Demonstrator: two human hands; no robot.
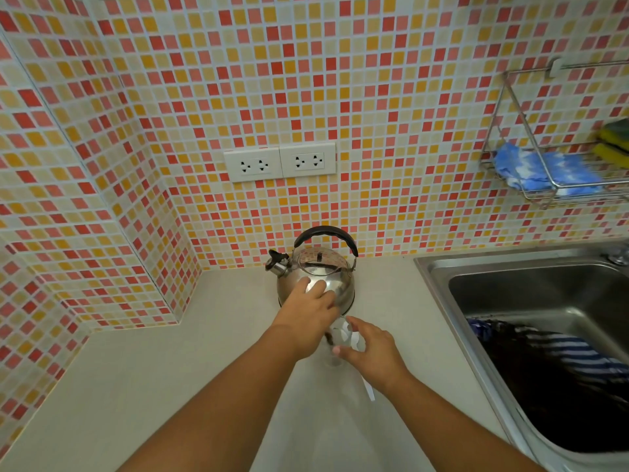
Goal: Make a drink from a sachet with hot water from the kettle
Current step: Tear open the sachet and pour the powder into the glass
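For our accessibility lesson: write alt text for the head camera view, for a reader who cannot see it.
A person's left hand rests on a steel kettle on a pale counter, while the right hand holds a clear glass just in front of it. Behind is a red and orange mosaic wall with two sockets; a sink lies to the right.

Shiny polished metal kettle w/ matt black handle, brushed steel sink, smooth matt counter, glossy tiles.

Shiny steel kettle upright on counter, clear glass just before it.
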